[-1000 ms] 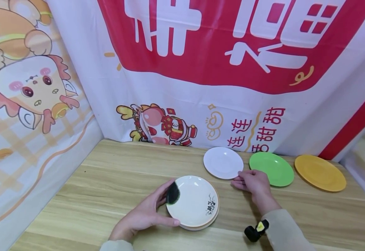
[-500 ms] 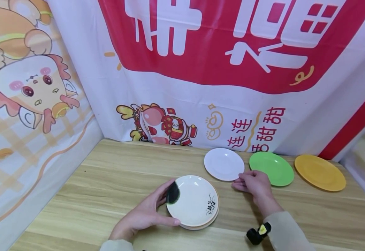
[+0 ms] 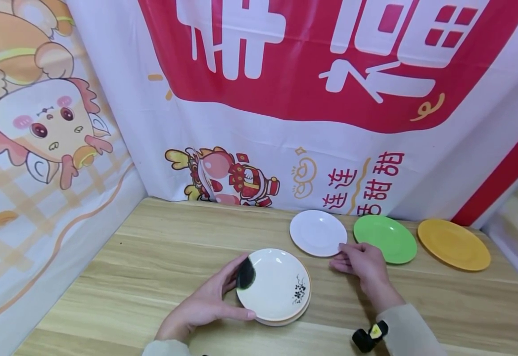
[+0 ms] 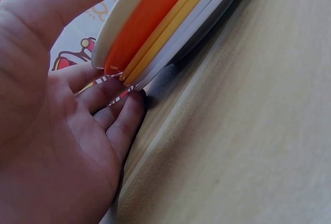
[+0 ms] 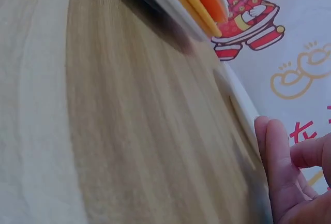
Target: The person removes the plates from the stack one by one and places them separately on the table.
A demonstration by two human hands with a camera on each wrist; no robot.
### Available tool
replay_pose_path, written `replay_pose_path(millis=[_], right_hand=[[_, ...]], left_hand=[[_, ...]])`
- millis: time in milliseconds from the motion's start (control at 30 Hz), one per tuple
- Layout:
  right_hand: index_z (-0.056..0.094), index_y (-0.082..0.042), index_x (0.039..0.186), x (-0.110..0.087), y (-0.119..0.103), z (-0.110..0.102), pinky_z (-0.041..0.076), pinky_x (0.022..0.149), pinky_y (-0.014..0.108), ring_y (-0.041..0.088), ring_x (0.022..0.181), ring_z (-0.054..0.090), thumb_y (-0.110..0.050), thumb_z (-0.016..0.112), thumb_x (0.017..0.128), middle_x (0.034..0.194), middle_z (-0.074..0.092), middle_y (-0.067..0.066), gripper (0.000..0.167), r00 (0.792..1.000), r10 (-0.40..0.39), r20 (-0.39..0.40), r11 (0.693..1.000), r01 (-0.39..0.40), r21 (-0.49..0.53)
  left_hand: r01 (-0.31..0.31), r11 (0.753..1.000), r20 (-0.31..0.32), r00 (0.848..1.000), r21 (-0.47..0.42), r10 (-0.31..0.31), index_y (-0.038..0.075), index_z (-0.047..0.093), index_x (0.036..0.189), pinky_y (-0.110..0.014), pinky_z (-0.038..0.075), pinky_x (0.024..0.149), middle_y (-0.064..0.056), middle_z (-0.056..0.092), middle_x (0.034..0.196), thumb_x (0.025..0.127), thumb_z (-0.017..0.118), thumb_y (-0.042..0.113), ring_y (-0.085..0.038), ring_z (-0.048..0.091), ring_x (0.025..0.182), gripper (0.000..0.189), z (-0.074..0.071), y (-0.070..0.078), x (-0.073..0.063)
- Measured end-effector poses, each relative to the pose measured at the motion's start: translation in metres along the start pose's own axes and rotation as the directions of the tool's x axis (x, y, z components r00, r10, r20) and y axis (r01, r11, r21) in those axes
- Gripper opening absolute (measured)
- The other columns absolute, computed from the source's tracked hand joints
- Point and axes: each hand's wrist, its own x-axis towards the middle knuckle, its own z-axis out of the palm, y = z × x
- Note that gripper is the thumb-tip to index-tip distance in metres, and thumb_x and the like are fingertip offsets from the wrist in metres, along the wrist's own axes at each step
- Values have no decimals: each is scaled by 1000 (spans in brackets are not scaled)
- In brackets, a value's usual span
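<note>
A round cream plate (image 3: 272,284) with a dark green patch and a small flower print tops a stack near the front of the table. Below it, the left wrist view shows an orange plate (image 4: 142,25), yellow rims (image 4: 163,30) and a white rim (image 4: 186,32). My left hand (image 3: 210,301) holds the stack's left side, thumb at the near rim and fingers round the far left edge. My right hand (image 3: 364,267) pinches the near right rim of a small white plate (image 3: 316,232), which lies at the back of the table.
Right of the white plate lie a green plate (image 3: 385,240) and a yellow-orange plate (image 3: 454,245) in a row. Printed cloth (image 3: 241,123) hangs behind the wooden table (image 3: 165,237), and another sheet (image 3: 49,198) closes off the left side.
The white plate has shifted slightly toward me with my right hand at its rim, then stayed nearly still. My right wrist has moved a little right and down. My left hand and the stack have not moved.
</note>
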Motion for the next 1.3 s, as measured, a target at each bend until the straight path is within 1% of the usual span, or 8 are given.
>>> replay_pose_path(millis=[300, 533, 600, 767, 967, 1033, 1167, 1300], right_hand=[[62, -3, 116, -25, -10, 19, 54, 57, 23, 13, 64, 61, -30, 69, 105, 81, 65, 2, 30, 988, -96, 122, 982, 114, -151], [64, -5, 109, -45, -8, 37, 51, 52, 25, 16, 59, 59, -28, 78, 98, 74, 63, 2, 29, 965, -166, 204, 965, 202, -168], [64, -4, 109, -50, -7, 41, 51, 51, 25, 16, 58, 59, -24, 79, 97, 72, 62, 2, 28, 961, -164, 221, 968, 200, -151], [62, -2, 111, -60, -3, 47, 48, 50, 24, 15, 58, 57, -17, 82, 93, 70, 61, 3, 31, 950, -157, 272, 977, 190, -98], [60, 1, 112, -66, 1, 51, 46, 49, 22, 14, 56, 54, -10, 84, 88, 72, 60, 3, 35, 945, -163, 282, 979, 191, -75], [60, 1, 112, -67, 2, 52, 45, 48, 22, 14, 56, 54, -9, 85, 87, 73, 59, 3, 37, 950, -161, 269, 979, 187, -76], [60, 1, 112, -67, 5, 54, 44, 48, 22, 14, 57, 53, -6, 86, 84, 75, 59, 3, 39, 960, -150, 236, 980, 176, -91], [61, 1, 114, -65, 11, 55, 44, 49, 23, 15, 59, 54, -3, 86, 84, 77, 58, 2, 39, 965, -148, 214, 980, 173, -102]], left_hand=[[7, 1000, -7, 1000, 5, -7, 19, 25, 172, -55, 29, 133, -15, 31, 177, 79, 97, 19, -40, 36, 160, 118, -1, -2, 0], [-3, 1000, 2, 1000, -1, 3, 18, 25, 172, -20, 36, 125, -15, 31, 176, 79, 97, 19, -39, 36, 160, 118, -1, -3, -1], [-3, 1000, 2, 1000, 1, 3, 18, 25, 172, -25, 36, 127, -15, 32, 176, 79, 97, 20, -38, 37, 160, 117, -1, -3, 0], [5, 1000, -2, 1000, 6, -5, 19, 26, 172, -54, 29, 133, -14, 32, 176, 79, 97, 21, -38, 37, 159, 116, 0, -1, 0], [2, 1000, 0, 1000, 5, -2, 18, 26, 172, -56, 29, 132, -14, 32, 176, 79, 97, 20, -38, 37, 159, 117, 0, -1, 0], [2, 1000, -1, 1000, 7, -2, 18, 26, 172, -53, 30, 132, -14, 32, 176, 79, 97, 21, -38, 37, 159, 117, 0, -1, 0], [-5, 1000, 2, 1000, -2, 5, 17, 25, 172, -25, 35, 127, -15, 32, 176, 79, 97, 20, -39, 37, 159, 117, 0, -2, 0], [-5, 1000, 1, 1000, 0, 5, 17, 25, 172, -21, 36, 125, -16, 32, 176, 79, 97, 20, -39, 38, 159, 118, 0, -2, 0]])
